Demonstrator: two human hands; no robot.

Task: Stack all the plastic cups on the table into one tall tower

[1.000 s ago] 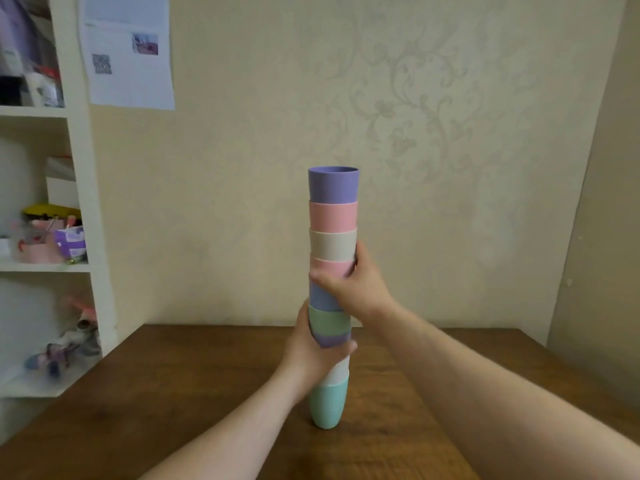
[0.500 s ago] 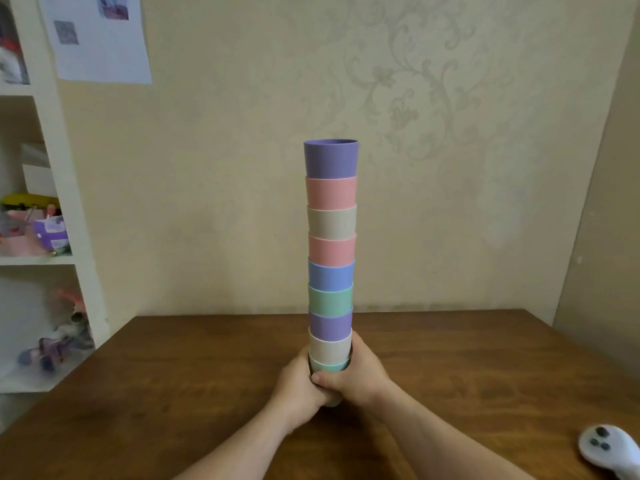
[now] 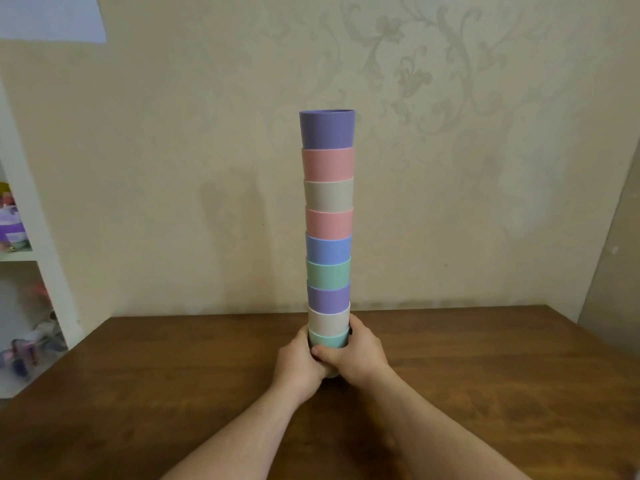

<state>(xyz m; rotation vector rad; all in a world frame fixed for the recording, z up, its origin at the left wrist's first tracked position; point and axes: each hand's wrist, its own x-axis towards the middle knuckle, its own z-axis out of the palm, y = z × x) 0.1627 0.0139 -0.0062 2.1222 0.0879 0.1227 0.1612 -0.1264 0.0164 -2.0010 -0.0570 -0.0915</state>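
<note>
Room: you face a cream wall (image 3: 173, 168) with a faint floral scroll pattern; a white shelf unit (image 3: 31, 237) with blurred clutter stands at your left, and a sheet of paper (image 3: 52, 17) hangs at the upper left.
Surface: a dark brown wooden table (image 3: 485, 375) fills the lower part of your view.
Tower: your stack of plastic cups (image 3: 328, 237) stands upright near the middle of the table, its base on the wood.
Order from the top: purple cup (image 3: 327, 130), pink cup (image 3: 327, 165), beige cup (image 3: 328, 194), a second pink, blue cup (image 3: 328, 248), green cup (image 3: 328, 274), a second purple, white cup (image 3: 329, 320), and mint cup (image 3: 328, 340) at the bottom.
Left hand (image 3: 298, 367): your fingers are curled around the left side of the mint cup at the base.
Right hand (image 3: 356, 355): your fingers are wrapped around the right side of the same cup, thumb crossing its front and touching your left hand.
Hidden: your hands cover the lowest part of the base, so you cannot tell how it meets the table.
</note>
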